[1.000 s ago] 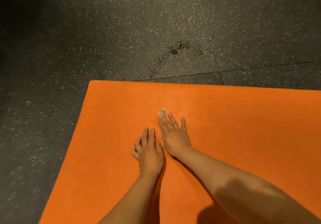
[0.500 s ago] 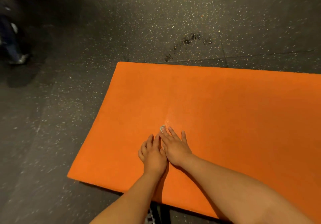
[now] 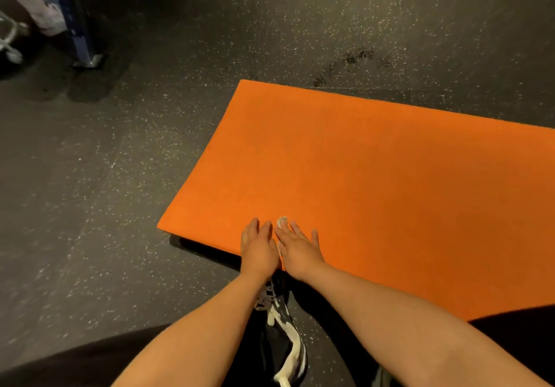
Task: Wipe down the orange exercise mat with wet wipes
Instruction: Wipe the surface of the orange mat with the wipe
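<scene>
The orange exercise mat (image 3: 375, 176) lies flat on the dark speckled floor, running off the right edge of view. Both hands rest side by side on its near edge, close to the near left corner. My right hand (image 3: 298, 250) lies flat with straight fingers, pressing a small white wet wipe (image 3: 282, 222) onto the mat; only a bit of the wipe shows past the fingertips. My left hand (image 3: 259, 250) lies flat on the mat right beside it, fingers straight, touching the right hand.
The black rubber floor (image 3: 120, 191) surrounds the mat. My black and white shoe (image 3: 283, 326) is under my forearms by the mat's near edge. A blue metal leg with a foot plate (image 3: 79, 32) stands at the far left. Dark scuff marks (image 3: 345, 62) lie beyond the mat.
Both hands, with the wipe under the right one, have slid back across the mat from its middle to its near edge. The view has pulled back, showing the mat's left corner and my shoe.
</scene>
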Tool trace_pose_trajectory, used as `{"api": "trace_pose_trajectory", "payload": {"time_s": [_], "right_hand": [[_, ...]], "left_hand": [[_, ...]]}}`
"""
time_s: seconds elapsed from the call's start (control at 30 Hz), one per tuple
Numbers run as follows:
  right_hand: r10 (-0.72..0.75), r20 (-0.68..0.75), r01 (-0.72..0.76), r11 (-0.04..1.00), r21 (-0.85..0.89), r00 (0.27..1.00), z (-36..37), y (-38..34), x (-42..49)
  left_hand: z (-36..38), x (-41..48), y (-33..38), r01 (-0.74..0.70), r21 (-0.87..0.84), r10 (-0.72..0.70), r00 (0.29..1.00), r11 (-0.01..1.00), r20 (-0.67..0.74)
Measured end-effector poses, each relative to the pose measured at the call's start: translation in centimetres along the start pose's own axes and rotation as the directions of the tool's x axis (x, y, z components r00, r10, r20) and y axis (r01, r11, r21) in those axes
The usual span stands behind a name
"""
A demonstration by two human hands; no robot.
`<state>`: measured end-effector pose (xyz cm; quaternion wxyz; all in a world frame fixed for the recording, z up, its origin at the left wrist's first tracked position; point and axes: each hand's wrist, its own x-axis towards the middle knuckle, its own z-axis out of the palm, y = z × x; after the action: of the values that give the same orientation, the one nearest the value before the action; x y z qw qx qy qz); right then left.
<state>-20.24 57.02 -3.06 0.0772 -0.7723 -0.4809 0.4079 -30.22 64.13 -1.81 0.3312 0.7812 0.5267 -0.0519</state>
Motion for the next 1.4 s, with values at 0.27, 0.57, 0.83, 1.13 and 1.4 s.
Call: {"api": "trace_pose_trajectory", "payload": {"time_s": [0.27, 0.57, 0.83, 1.13, 1.4], "right_hand": [[-0.054, -0.021, 0.052, 0.995, -0.089, 0.998, 0.7, -0.4, -0.7], [0.118, -0.181, -0.130, 0.990, -0.055, 0.976, 2.3, -2.8, -0.9], [-0.055, -0.117, 0.048, 0.997, -0.065, 0.992, 1.4, -5.1, -1.2], [0.096, -0.245, -0.090, 0.995, 0.034, 0.965, -0.8, -7.0, -3.1], [0.034, -0.253, 0.015, 0.982, 0.191, 0.967, -3.3, -8.7, -3.3]], "left_hand": [[-1.7, -1.9, -2.3, 0.189, -0.003, -0.188, 0.977, 0.982, -0.102], [-3.5, -2.3, -3.1, 0.412, -0.195, -0.422, 0.907, 0.890, -0.008], [-4.2, -2.5, -3.3, 0.361, -0.417, -0.399, 0.917, 0.834, -0.004], [-7.2, -4.0, -1.5, 0.243, -0.510, -0.335, 0.937, 0.825, -0.096], [-9.1, -4.6, 1.0, 0.181, -0.557, -0.307, 0.941, 0.811, -0.141]]}}
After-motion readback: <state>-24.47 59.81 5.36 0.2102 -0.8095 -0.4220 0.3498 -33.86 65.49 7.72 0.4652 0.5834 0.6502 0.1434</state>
